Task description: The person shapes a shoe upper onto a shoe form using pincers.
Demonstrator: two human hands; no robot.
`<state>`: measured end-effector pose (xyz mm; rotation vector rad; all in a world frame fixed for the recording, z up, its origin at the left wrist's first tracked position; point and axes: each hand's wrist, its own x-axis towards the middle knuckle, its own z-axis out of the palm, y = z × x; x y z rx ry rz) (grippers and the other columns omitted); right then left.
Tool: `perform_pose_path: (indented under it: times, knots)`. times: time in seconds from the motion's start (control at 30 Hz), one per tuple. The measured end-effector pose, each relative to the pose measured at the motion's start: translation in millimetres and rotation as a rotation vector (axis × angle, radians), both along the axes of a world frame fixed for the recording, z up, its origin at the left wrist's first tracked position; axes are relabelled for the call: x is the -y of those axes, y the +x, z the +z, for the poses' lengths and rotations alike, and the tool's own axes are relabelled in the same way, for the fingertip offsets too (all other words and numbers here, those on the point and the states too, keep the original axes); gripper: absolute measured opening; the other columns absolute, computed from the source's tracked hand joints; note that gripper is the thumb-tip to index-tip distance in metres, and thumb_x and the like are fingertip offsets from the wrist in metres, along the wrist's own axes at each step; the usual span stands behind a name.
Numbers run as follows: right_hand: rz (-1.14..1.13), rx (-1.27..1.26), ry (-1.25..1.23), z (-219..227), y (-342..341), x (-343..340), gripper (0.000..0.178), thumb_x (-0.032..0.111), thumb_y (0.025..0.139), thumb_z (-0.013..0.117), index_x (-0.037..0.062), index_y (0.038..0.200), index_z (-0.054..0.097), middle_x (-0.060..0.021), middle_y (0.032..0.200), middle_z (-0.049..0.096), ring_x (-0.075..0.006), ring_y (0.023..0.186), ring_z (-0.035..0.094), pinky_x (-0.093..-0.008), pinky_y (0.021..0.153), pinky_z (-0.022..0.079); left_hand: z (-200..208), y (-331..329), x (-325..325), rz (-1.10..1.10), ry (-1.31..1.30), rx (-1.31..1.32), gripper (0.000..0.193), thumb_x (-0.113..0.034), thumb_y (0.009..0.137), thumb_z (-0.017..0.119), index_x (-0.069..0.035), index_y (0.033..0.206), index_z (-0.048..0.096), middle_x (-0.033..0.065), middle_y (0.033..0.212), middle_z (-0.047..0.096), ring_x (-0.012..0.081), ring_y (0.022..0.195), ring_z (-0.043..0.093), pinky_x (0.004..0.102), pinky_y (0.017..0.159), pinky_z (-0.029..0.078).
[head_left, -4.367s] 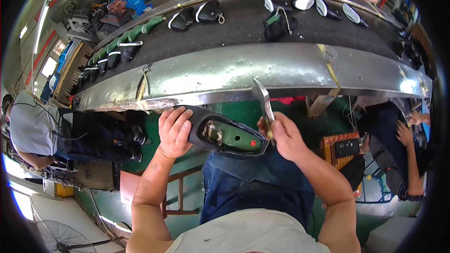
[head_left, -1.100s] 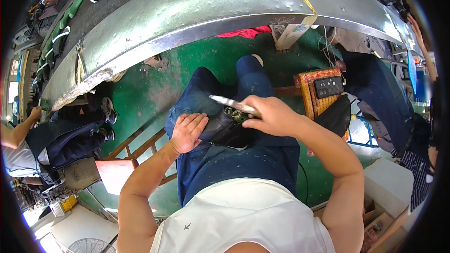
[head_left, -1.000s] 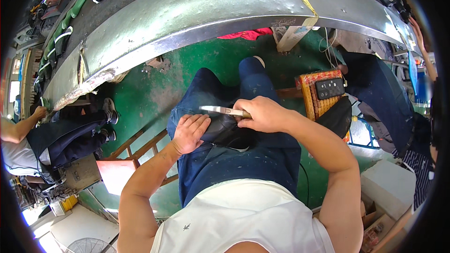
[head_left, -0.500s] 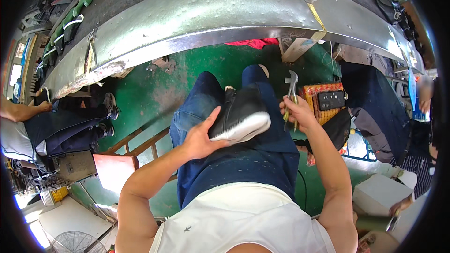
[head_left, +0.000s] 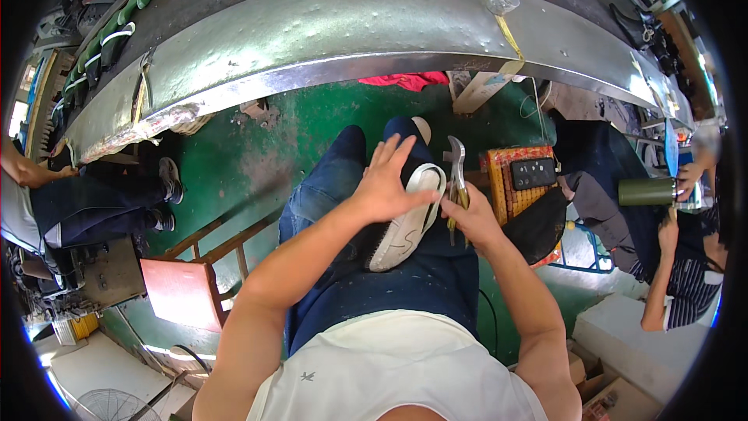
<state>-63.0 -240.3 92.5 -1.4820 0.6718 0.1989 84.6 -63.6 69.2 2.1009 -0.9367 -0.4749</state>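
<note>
A shoe (head_left: pixel 393 245) with a pale sole turned up lies across my lap, a few pencil-like marks on the sole. At its far end a white strip (head_left: pixel 441 206) stands out in a loop. Over the shoe's far left side is my left hand (head_left: pixel 384 187), open with fingers spread, its thumb reaching to the loop. My right hand (head_left: pixel 477 217), just right of the shoe, is closed round yellow-handled shoe pincers (head_left: pixel 458 162), their curved metal head pointing away from me. The shoe's upper is mostly hidden beneath the sole and my left hand.
A metal-edged workbench (head_left: pixel 312 27) curves across in front, with several shoes along its far left. A woven seat (head_left: pixel 506 195) bearing a black device (head_left: pixel 534 173) is to my right. Co-workers sit on both sides; the right one holds a green cylinder (head_left: pixel 647 192). A wooden stool (head_left: pixel 183 288) is at left.
The shoe has turned from its side to sole up, and the white strip now shows as a loop. My left hand has opened and moved farther away. The pincers came closer to the shoe.
</note>
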Motion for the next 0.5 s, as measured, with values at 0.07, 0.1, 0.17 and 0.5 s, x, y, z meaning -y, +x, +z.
perform_pose_path:
  times: [0.07,0.1,0.17,0.5]
  knots:
    - [0.011,0.056,0.007,7,-8,-4,0.038,0.009,0.094,0.067,0.0010,0.128,0.054,-0.0032,0.092,0.064,-0.0116,0.082,0.061,-0.0281,0.073,0.051,-12,28,17,-0.178,0.016,-0.477,0.083,-0.050,0.084,0.077,0.004,0.141,0.050,0.0266,0.147,0.047,0.0418,0.143,0.038,0.0458,0.122,0.028]
    - [0.016,0.108,0.020,10,-14,-6,0.041,0.008,0.094,0.065,0.0008,0.132,0.052,-0.0032,0.093,0.064,-0.0118,0.082,0.061,-0.0281,0.074,0.051,-12,27,12,-0.176,0.011,-0.472,0.083,-0.050,0.084,0.077,0.004,0.141,0.050,0.0266,0.147,0.047,0.0418,0.143,0.038,0.0458,0.122,0.028]
    - [-0.012,0.149,0.101,28,-26,-11,0.047,0.008,0.095,0.064,0.0008,0.139,0.049,-0.0027,0.092,0.065,-0.0135,0.079,0.062,-0.0282,0.074,0.052,-16,18,-11,-0.130,-0.129,-0.386,0.076,-0.045,0.089,0.074,0.005,0.141,0.049,0.0241,0.148,0.047,0.0393,0.143,0.039,0.0460,0.124,0.023]
    - [0.638,0.221,-0.201,79,-15,-53,0.035,0.013,0.099,0.060,0.0029,0.132,0.057,-0.0089,0.098,0.069,-0.0177,0.083,0.067,-0.0321,0.078,0.052,36,1,-115,0.019,-0.370,-0.268,0.063,-0.029,0.102,0.054,-0.001,0.153,0.031,0.0244,0.160,0.028,0.0390,0.156,0.013,0.0511,0.126,0.000]
